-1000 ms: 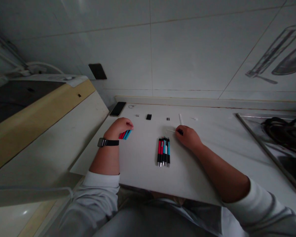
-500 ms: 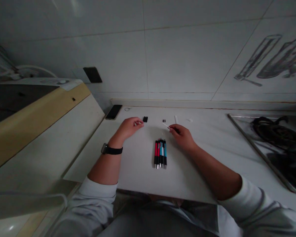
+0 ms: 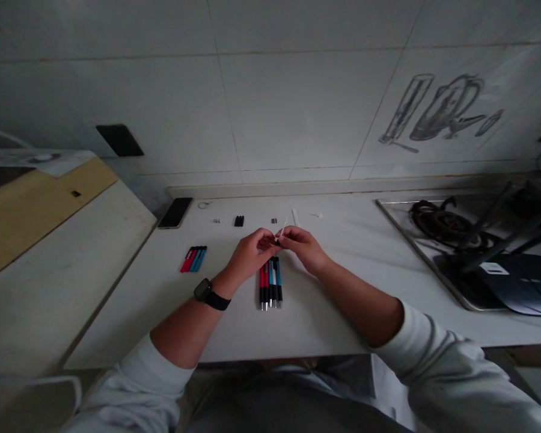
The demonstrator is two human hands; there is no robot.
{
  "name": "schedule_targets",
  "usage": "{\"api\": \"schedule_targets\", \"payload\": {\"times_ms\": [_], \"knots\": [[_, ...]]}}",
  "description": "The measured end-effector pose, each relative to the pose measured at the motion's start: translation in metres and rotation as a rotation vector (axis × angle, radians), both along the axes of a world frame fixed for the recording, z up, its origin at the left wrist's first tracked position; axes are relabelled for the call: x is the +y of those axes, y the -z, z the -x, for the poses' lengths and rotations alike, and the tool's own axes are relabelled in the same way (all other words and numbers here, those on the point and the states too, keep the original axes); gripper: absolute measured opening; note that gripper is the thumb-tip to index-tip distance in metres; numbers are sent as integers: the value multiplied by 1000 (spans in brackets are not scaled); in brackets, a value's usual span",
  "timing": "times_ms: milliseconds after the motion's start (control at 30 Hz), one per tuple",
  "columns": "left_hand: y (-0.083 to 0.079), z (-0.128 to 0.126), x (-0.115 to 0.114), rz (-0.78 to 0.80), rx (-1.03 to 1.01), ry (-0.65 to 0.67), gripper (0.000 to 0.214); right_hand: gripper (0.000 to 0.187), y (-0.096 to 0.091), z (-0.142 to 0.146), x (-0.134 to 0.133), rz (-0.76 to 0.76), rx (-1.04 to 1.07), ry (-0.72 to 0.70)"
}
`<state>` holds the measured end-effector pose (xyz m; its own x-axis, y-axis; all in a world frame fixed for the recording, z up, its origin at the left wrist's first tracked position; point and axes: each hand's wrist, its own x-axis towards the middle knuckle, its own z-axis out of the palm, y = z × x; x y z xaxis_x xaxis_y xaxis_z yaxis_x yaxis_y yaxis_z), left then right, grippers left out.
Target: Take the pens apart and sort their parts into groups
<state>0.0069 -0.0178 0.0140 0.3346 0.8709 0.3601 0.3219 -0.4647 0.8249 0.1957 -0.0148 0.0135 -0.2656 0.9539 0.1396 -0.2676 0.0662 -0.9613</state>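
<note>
Right hand [image 3: 304, 249] pinches thin white stick [image 3: 284, 227], tip up, small dark piece [image 3: 276, 242] at its fingertips. Left hand [image 3: 251, 254] is just beside, fingertips by that piece; cannot tell whether they close on anything. Both sit over the far end of a row of red, blue and white pens with black grips [image 3: 271, 287] on white worktop [image 3: 234, 337]. Short red and blue tubes [image 3: 193, 258] lie left; short black cylinders [image 3: 238, 221] lie beyond.
</note>
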Motion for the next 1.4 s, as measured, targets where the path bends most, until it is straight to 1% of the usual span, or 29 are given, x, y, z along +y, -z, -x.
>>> {"api": "schedule_targets", "payload": {"times_ms": [67, 133, 367, 500, 633, 800, 867, 933, 1033, 1100, 1167, 1233, 1300, 1400], "knots": [[0, 1, 0, 0, -12, -3, 18, 31, 1, 1, -1, -6, 0, -21], [0, 3, 1, 2, -8, -9, 15, 32, 2, 2, -1, 1, -14, -13], [1, 11, 5, -59, 112, -74, 24, 41, 3, -1, 3, 169, 30, 120], [0, 14, 7, -94, 185, -80, 21, 44, 3, -4, 5, 220, 62, 145], [-1, 14, 7, -119, 205, -75, 13, 44, 4, -4, 5, 216, 58, 147], [-3, 14, 6, -142, 235, -85, 8, 42, 6, -3, 4, 186, 36, 100], [-3, 15, 6, -147, 241, -87, 7, 41, 6, -5, 6, 162, 33, 91], [-2, 16, 7, -148, 237, -89, 7, 40, 7, -11, 14, 119, 10, 119], [-1, 18, 9, -153, 236, -94, 8, 36, 7, -29, 33, -16, -136, 264], [0, 20, 10, -158, 246, -101, 9, 34, 4, -46, 49, -148, -308, 398], [2, 21, 12, -163, 254, -113, 9, 37, 0, -62, 64, -220, -523, 494], [4, 22, 13, -165, 256, -120, 9, 35, -5, -72, 77, -215, -786, 541], [5, 23, 14, -166, 257, -115, 10, 31, -8, -76, 88, -179, -1026, 541], [4, 23, 14, -165, 267, -96, 11, 25, -5, -70, 100, -135, -1263, 498]]}}
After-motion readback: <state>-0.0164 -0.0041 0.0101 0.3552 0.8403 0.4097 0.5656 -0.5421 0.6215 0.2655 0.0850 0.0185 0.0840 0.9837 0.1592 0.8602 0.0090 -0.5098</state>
